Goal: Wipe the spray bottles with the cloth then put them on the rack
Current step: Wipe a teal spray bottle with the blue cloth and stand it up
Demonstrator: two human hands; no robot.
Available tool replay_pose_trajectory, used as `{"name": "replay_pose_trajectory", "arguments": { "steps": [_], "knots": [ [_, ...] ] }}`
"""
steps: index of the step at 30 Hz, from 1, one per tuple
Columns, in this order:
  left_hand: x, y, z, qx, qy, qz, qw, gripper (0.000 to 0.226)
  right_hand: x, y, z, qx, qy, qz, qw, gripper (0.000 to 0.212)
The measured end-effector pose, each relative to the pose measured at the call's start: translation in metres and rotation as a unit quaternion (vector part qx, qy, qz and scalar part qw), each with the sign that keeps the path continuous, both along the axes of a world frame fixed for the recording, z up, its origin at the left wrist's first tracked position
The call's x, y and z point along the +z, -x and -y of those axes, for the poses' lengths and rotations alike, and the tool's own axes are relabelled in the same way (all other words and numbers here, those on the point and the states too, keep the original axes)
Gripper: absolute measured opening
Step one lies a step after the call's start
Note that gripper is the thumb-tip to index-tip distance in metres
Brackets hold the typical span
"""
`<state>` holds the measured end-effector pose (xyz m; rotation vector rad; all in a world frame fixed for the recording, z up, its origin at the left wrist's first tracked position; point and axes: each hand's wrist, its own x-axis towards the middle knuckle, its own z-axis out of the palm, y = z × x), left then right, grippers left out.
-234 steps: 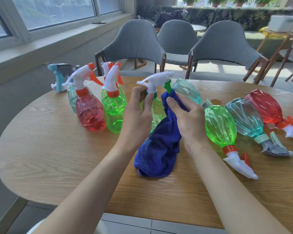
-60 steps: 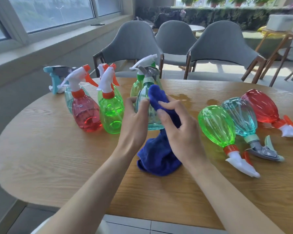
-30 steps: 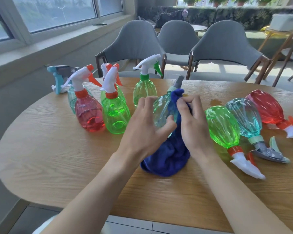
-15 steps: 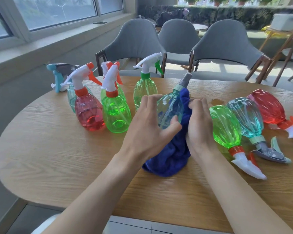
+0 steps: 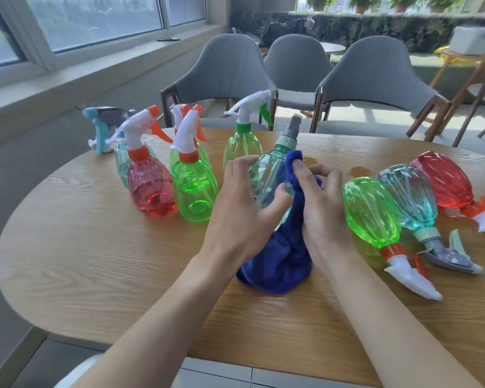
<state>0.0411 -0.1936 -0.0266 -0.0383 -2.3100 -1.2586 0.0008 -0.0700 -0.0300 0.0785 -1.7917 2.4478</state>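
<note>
A teal spray bottle (image 5: 269, 175) leans over the middle of the wooden table (image 5: 95, 261), its grey nozzle pointing away from me. My left hand (image 5: 241, 208) grips its body from the left. My right hand (image 5: 319, 203) pinches a dark blue cloth (image 5: 280, 256) against the bottle's right side; the cloth's lower part rests bunched on the table. Standing at the left are a red bottle (image 5: 149, 189), a green bottle (image 5: 193, 191) and a green-capped bottle (image 5: 242, 147), with others behind. No rack is in view.
Three bottles lie on their sides at the right: green (image 5: 373, 217), teal (image 5: 412, 200) and red (image 5: 448, 183). Grey chairs (image 5: 230, 71) stand behind the table. A window sill runs along the left wall.
Over the last second the teal bottle has tilted more upright in my left hand. My right hand has slid the cloth up its side towards the neck.
</note>
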Motion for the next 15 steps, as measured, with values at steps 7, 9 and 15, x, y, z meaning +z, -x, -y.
{"name": "replay_pose_trajectory", "arguments": {
  "steps": [7, 9, 15],
  "knots": [
    [0.0002, 0.0069, 0.0047, 0.049, -0.052, -0.017, 0.997, 0.059, -0.0056, -0.0077, -0.0012, 0.023, -0.11, -0.053, 0.992, 0.02],
    [0.0002, 0.0078, 0.0067, 0.051, -0.048, -0.026, 0.997, 0.061, -0.0045, -0.0072, -0.0023, 0.028, -0.149, -0.048, 0.987, 0.018],
    [-0.0049, 0.0047, -0.0007, -0.002, 0.011, -0.033, 0.999, 0.056, -0.0016, -0.0018, -0.0053, 0.029, -0.106, -0.011, 0.994, 0.031]
  ]
}}
